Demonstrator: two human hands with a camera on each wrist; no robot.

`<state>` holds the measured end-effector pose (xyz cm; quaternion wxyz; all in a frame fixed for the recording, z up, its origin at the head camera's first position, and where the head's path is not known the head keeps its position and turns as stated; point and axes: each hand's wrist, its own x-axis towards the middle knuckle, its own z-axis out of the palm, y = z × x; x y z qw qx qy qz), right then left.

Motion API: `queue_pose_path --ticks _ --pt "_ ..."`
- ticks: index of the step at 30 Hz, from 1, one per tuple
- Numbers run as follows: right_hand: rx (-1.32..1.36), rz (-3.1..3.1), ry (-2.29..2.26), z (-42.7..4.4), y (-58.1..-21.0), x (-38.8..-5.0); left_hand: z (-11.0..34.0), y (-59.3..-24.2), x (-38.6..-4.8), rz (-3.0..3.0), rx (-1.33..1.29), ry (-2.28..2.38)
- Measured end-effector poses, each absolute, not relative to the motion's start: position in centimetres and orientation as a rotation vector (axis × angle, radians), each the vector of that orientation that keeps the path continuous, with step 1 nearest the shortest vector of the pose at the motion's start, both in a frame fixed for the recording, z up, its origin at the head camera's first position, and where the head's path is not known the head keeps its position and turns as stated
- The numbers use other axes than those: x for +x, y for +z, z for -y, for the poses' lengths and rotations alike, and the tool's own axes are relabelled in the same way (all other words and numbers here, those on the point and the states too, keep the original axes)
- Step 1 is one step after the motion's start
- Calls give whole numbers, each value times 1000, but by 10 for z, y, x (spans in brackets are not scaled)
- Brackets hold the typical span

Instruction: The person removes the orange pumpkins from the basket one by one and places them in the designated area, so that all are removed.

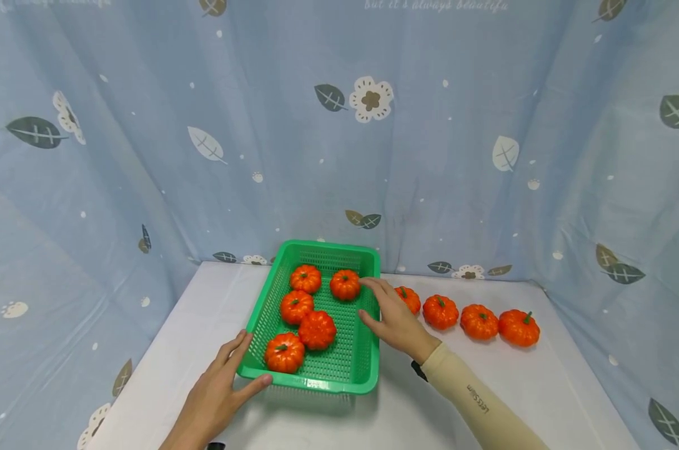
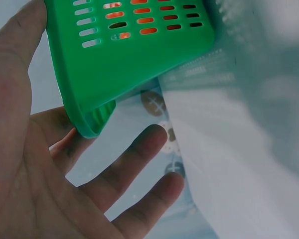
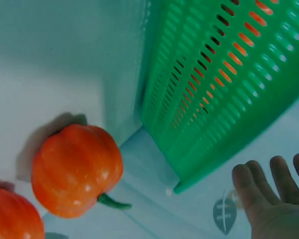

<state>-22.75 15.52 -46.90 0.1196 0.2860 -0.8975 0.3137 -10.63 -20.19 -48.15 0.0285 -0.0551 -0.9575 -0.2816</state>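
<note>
A green plastic basket (image 1: 347,386) with slotted walls stands on the white table and holds several small orange pumpkins, including one upside down (image 1: 317,330). My left hand (image 1: 215,390) lies at its near left corner, with thumb and fingers spread along the rim. In the left wrist view some fingers (image 2: 154,142) stretch out past the rim. My right hand (image 1: 398,319) reaches over the right rim. Its extended fingers are close beside a pumpkin (image 1: 345,285) at the basket's far right; whether they touch it I cannot tell. Nothing is gripped by the right hand.
Right of the basket several more pumpkins form a slanting row, from one partly hidden behind my right hand (image 1: 409,300) to the rightmost one (image 1: 519,328). A blue printed curtain (image 1: 429,187) hangs behind and beside the white table (image 1: 468,387).
</note>
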Motion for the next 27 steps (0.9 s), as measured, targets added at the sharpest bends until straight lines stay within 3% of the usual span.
queue_pose_path --ticks 10,27 --pt "953 2623 873 -126 -486 -264 203 -483 -104 2960 -160 -871" --pt "750 2880 435 -106 -488 -315 203 -485 -107 2947 -175 -869"
